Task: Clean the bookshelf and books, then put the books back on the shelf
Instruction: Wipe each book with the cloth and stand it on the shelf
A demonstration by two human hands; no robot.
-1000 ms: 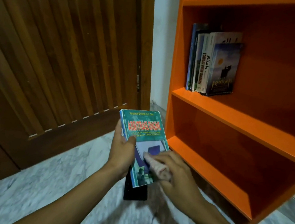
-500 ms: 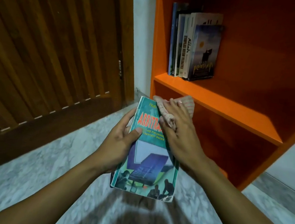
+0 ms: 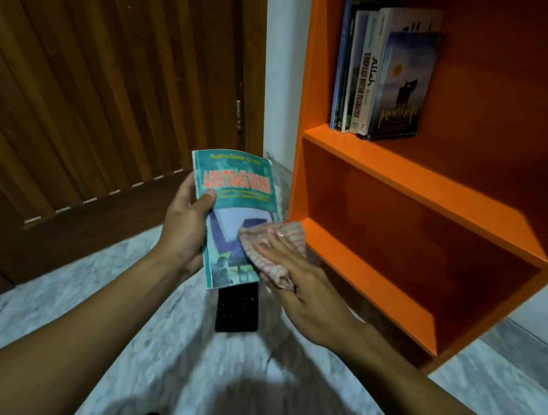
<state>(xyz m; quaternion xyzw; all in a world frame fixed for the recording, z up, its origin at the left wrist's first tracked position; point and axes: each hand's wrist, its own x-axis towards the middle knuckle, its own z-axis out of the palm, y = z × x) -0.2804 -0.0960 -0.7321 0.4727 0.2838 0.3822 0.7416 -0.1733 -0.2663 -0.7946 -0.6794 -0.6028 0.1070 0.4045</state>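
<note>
a: five or so books (image 3: 382, 72) stand upright at the left end of the upper shelf of the orange bookshelf (image 3: 439, 200); the shelf under them is bare. what else is around?

b: a brown slatted door (image 3: 91, 81) to the left, a pale marble floor (image 3: 194, 370), and a flat black thing (image 3: 237, 308) lying on the floor right under the teal book (image 3: 234, 209), partly hidden by it. nothing stands between the book and the shelves.

a: how does the book look?

b: a soft-cover, teal, red title letters blurred, a blue and white picture lower down, corners a bit curled. it's held tilted in the air, just left of the bookshelf's side panel.

a: and the hands?

b: the left hand (image 3: 184, 227) clamps the book's left edge, thumb on the cover, fingers curled behind. the right hand (image 3: 295, 279) lies flat, fingers together, pressing a striped pinkish cloth (image 3: 271, 245) on the cover's lower right.
</note>
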